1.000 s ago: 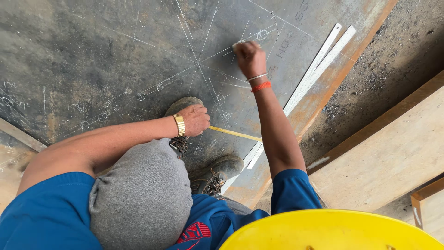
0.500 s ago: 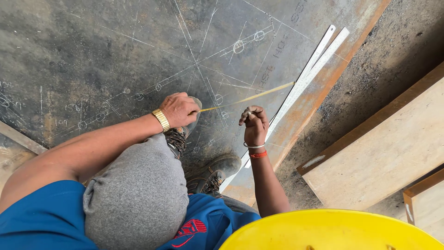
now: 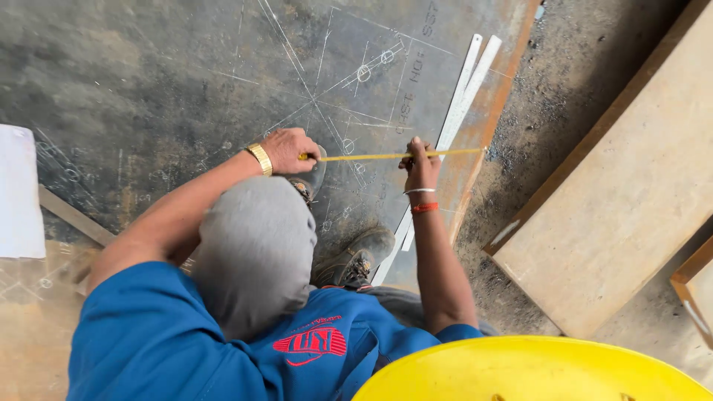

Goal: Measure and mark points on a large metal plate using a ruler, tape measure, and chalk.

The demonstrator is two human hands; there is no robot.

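My left hand [image 3: 288, 148], with a gold watch at the wrist, grips the case end of a yellow tape measure [image 3: 371, 157]. The tape runs right across the dark steel plate [image 3: 148, 82] to the plate's rusty right edge [image 3: 483, 151]. My right hand [image 3: 422, 169], with a red band and a bangle at the wrist, pinches the tape about two thirds along. Chalk lines and small circles [image 3: 364, 73] cover the plate above the tape. My bent grey knee [image 3: 256, 249] sits below my left hand.
Two steel rulers [image 3: 464, 93] lie along the plate's right edge. My boots [image 3: 356, 260] stand on the plate. Pale wooden boards [image 3: 616, 200] lie on the gritty floor at right. A white sheet [image 3: 18, 193] is at left. A yellow helmet brim [image 3: 535, 371] fills the bottom.
My right hand came down from the far chalk marks to the tape. The tape, first angled, now stretches level across to the plate's edge. My left hand shifted slightly up.
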